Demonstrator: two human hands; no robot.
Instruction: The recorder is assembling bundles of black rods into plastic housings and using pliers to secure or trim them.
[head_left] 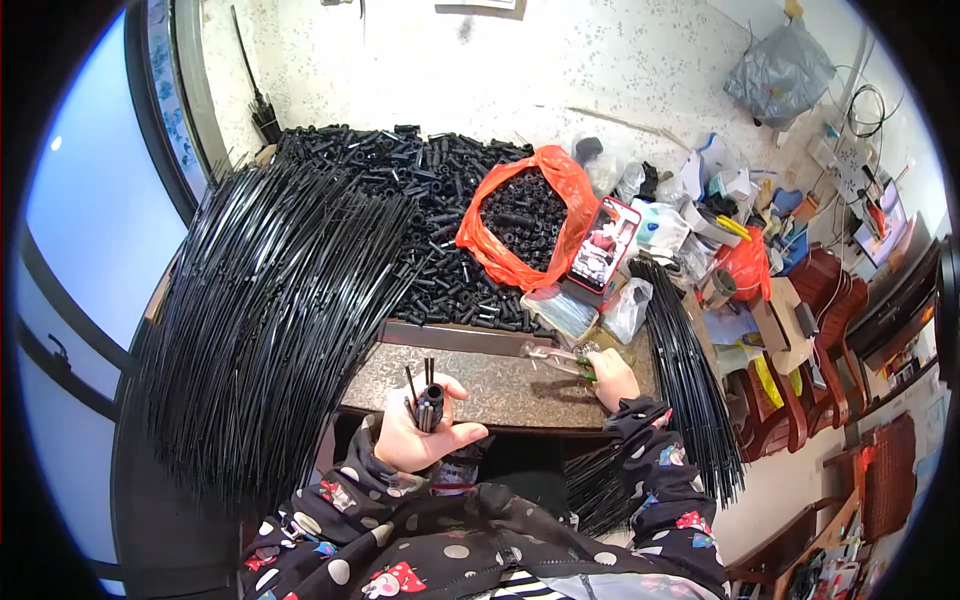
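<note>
1. Left hand (420, 432) is clenched around a small black plastic tube (431, 405), held upright just above the near edge of the bench (500, 385), with a few thin black rods (419, 378) sticking up out of the grip.
2. Right hand (612, 378) rests on the bench to the right, its fingers closed on the green-handled end of a pair of pliers (560, 357) that lies flat and points left across the stone top.
3. Both hands are well apart, and both sleeves are dark with pale dots and small cartoon prints.
4. A large fan of long black rods (265, 320) covers the left side of the bench and droops over its front edge.
5. Behind it lies a heap of short black tubes (430, 220), spread across the back of the bench.
6. An orange plastic bag (560, 190) sits open on that heap, filled with more black tubes.
7. A phone in a red case (605, 245) leans against the bag with its screen lit.
8. A second, narrower bundle of black rods (690, 380) runs down the right side, just beside the right hand.
9. Clear plastic bags (628, 310) lie between the phone and the pliers.
</note>
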